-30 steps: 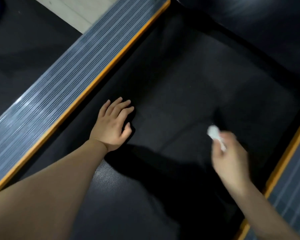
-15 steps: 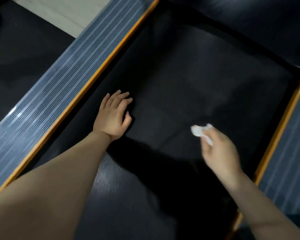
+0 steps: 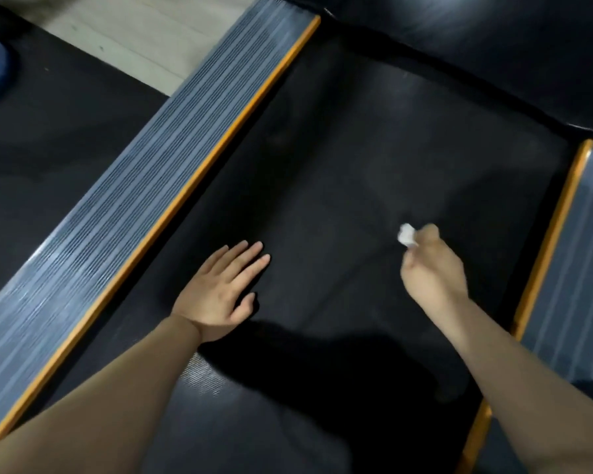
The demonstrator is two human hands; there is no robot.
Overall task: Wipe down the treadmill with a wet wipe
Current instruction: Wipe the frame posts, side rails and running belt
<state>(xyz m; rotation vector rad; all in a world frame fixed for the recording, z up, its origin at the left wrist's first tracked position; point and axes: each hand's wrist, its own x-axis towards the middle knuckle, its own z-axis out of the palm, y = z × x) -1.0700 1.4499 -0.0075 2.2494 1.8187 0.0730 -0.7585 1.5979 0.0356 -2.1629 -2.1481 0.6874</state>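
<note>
Fingers (image 3: 425, 234) of my right hand (image 3: 432, 271) pinch a crumpled wet wipe (image 3: 407, 235) mid-right; my left hand (image 3: 216, 295) lies flat, fingers straight, on the black treadmill belt (image 3: 374, 148) between orange-edged ribbed side rails (image 3: 134, 206).

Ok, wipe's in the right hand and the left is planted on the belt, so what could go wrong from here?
The left hand lies flat on the belt: if weight is on it and the belt rolls, the person may slip. The wet wipe is a small wad pinched in the right hand, so each pass probably covers little and may miss strips. The side rails could get skipped.
</note>
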